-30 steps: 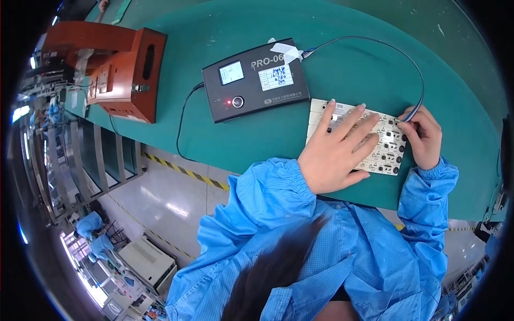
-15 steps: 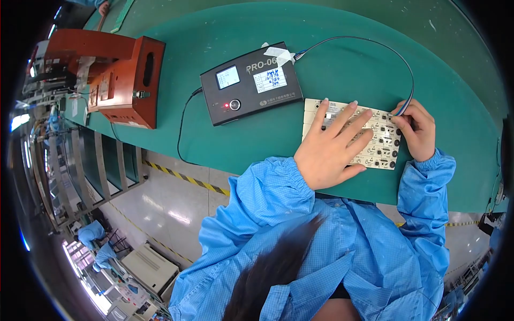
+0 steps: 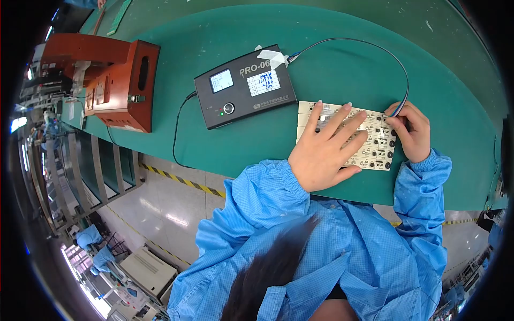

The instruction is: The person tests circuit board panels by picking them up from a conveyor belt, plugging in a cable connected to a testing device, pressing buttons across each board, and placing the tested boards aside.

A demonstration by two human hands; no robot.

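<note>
A cream circuit board panel (image 3: 375, 160) with rows of small black parts lies on the green table. My left hand (image 3: 325, 152) rests palm down across its left and middle part, fingers spread, covering much of it. At the panel's upper right corner, my right hand (image 3: 411, 128) pinches the end of a multi-wire cable (image 3: 397, 111) against the board; the tip is hidden by the fingers. That cable loops back to a black PRO-06 programmer box (image 3: 243, 85), which has a lit screen, a handwritten label and a green light beside its round button.
An orange-red metal case (image 3: 126, 85) with a latch stands on the table's left. A black cord (image 3: 175, 134) runs from the box over the front edge. White tape (image 3: 273, 58) holds the cable at the box. Another person's hand (image 3: 101, 3) shows at the top left.
The light on the programmer box has turned from red to green. Both hands keep their places on the panel; the whole view has shifted slightly.
</note>
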